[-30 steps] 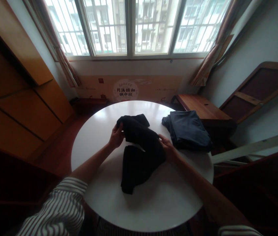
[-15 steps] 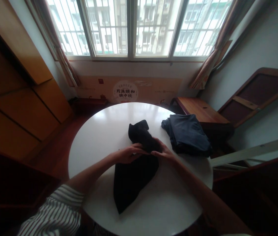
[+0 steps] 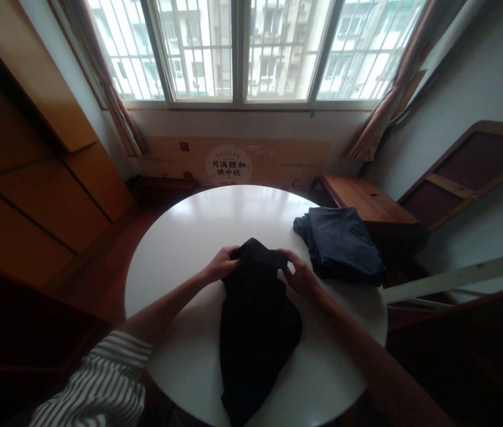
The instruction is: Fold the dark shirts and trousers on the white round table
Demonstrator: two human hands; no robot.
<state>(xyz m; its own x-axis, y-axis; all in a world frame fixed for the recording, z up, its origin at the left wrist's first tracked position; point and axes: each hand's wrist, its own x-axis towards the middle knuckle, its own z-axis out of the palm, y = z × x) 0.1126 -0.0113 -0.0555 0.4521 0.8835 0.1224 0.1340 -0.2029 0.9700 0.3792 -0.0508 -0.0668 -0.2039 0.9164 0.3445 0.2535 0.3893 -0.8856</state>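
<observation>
A black piece of clothing (image 3: 258, 320) lies lengthwise on the white oval table (image 3: 166, 237), its near end reaching the front edge. Its exact kind is too dark to make out. At the far end, my left hand (image 3: 223, 263) pinches the left corner of the cloth. My right hand (image 3: 298, 274) grips the opposite corner, thumb and fingers closed on the fabric. Between the two hands the far edge rises to a small peak. To the right of my right hand sits a folded stack of dark blue-grey clothes (image 3: 343, 243).
Behind the table on the right stands a low wooden bench (image 3: 367, 198). A wooden framed panel (image 3: 465, 172) leans on the right wall. Orange cabinets (image 3: 51, 207) line the left side. A barred window (image 3: 238, 53) with tied curtains is ahead.
Both hands have moved apart, and the far part of the black clothing, bunched up before, is now spread between them. The cloth has shifted nearer to me. The folded stack stays put.
</observation>
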